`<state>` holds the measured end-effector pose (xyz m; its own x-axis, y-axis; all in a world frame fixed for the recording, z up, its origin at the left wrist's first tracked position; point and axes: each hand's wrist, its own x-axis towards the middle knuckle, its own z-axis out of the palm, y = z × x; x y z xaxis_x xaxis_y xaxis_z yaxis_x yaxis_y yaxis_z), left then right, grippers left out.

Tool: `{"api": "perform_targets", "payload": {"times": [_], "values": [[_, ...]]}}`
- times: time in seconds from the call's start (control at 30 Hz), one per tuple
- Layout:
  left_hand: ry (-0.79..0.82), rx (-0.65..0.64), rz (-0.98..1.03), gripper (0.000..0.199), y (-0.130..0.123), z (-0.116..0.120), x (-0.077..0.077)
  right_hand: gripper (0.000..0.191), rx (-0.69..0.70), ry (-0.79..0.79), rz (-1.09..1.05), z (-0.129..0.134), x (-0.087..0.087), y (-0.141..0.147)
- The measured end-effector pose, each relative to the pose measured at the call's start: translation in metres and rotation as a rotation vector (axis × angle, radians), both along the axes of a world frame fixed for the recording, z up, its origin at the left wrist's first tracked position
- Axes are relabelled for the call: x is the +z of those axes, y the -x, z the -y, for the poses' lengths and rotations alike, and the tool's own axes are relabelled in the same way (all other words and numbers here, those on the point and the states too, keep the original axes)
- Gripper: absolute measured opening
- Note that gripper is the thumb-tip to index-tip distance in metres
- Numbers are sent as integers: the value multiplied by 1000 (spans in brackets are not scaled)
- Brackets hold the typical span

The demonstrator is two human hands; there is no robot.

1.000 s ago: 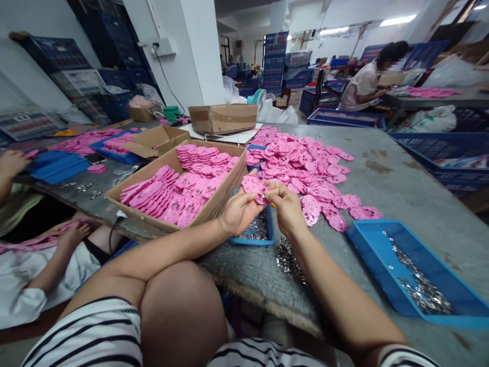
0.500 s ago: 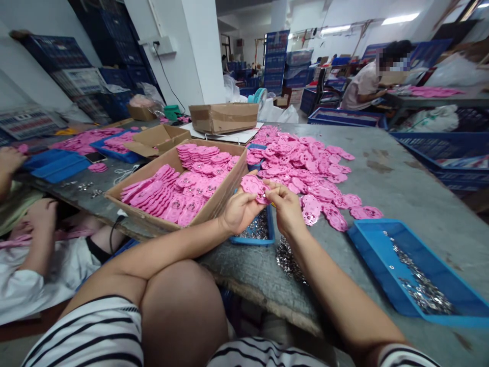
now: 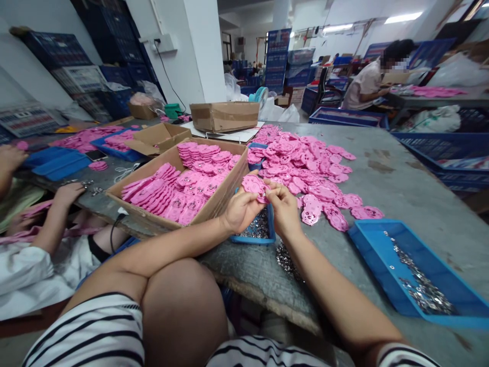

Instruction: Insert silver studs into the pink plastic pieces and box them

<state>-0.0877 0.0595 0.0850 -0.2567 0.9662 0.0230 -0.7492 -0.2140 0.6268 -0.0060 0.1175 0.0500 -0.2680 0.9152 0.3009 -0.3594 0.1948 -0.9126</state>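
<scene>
A flat pink plastic piece point(image 3: 252, 185) with a scalloped outline is pinched in my left hand point(image 3: 241, 210), thumb on top. At its right edge are the closed thumb and fingertips of my right hand point(image 3: 283, 206). A tiny shiny spot shows by these fingertips, too small to make out. Under my hands stands a small blue tray point(image 3: 272, 235) of little metal parts, partly covered by them. A heap of similar metal parts point(image 3: 284, 259) lies on the table beside my right forearm.
Left of my hands is a cardboard box point(image 3: 206, 216) with stacked pink pieces. Beyond them spreads a pile of loose pink pieces point(image 3: 301, 158). A larger blue tray point(image 3: 382, 265) of metal parts sits at right. A co-worker's hand point(image 3: 70, 193) is at the table's left edge.
My hands and the pink piece stay almost in place. The co-worker at left has raised a hand from the lap to the metal parts on the table edge.
</scene>
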Motion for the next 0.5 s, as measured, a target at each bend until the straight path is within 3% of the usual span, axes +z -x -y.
{"api": "perform_targets", "payload": {"times": [0.33,0.5], "values": [[2,9,22,79,0,0,0,27,-26,-23,12,2,-3,3],[-10,-5,38,80,1,-1,-1,29,21,43,-22,1,-1,3]]}}
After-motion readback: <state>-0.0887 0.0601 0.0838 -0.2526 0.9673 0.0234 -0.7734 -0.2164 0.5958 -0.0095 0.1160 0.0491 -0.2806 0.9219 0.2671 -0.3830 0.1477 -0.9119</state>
